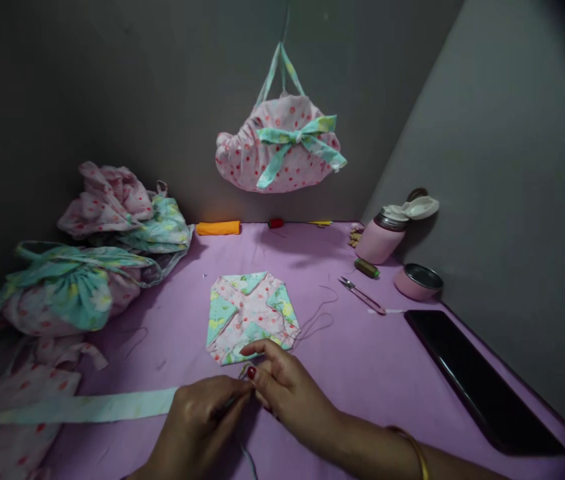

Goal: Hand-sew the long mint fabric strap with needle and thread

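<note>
My left hand (202, 417) is closed in a pinch low in the middle, its fingertips meeting those of my right hand (287, 390). The right thumb and fingers pinch as well, while the index finger stretches forward. A small greenish bit of narrow cloth cord (245, 371) shows at the fingertips, and a cord end (249, 461) hangs below. A dark thin thing inside the left hand is too hidden to name. Just beyond lies a folded floral and dotted cloth square (255, 310), loose thread at its right corner. A pale cloth strip (107, 408) runs from the left to behind my left hand.
Pink and green cloth bags (67, 287) pile up at left. A dotted bag (282, 150) hangs ahead. Right are thread snips (362, 297), a green thread spool (367, 268), an open pink bottle (381, 239), its cup (418, 283) and a black phone-like slab (477, 377).
</note>
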A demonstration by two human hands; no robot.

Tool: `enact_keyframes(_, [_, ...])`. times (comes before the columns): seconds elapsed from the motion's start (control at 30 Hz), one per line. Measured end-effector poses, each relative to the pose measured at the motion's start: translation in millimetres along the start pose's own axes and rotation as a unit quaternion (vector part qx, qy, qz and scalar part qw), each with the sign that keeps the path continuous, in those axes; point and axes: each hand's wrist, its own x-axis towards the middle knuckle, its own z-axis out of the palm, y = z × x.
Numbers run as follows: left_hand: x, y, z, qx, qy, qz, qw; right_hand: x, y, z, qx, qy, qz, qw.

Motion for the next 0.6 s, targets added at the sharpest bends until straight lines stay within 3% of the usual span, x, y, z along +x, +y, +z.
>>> enact_keyframes(0.1, [2, -3, -1.5, -0.036, 0.003, -0.033, 0.999, 0, -3, -4, -0.056, 0.0, 0.015, 0.998])
enact_keyframes(0.23, [2, -6, -3.3, -0.018, 0.021, -0.028, 0.999, 1, -13, -12, -0.193, 0.077, -0.082, 0.975])
enact_keyframes(0.33, [2, -5, -2.1, 0.018, 0.008, 0.003, 1.0, 2, -14, -11, -0.191, 0.063, -0.099, 0.975])
enact_keyframes(0.4, [2, -3, -1.5, 0.056, 0.002, 0.009, 0.998, 3, -10, -8, -0.146, 0.059, -0.058, 0.986])
enact_keyframes(0.53, [3, 0, -2.6, 0.051, 0.004, -0.003, 0.999, 4, -1, -3, -0.035, 0.047, 0.086, 0.995])
enact_keyframes(0.6, [3, 0, -2.8, 0.042, 0.011, -0.003, 0.999, 4, -2, -2, -0.027, 0.033, 0.095, 0.995])
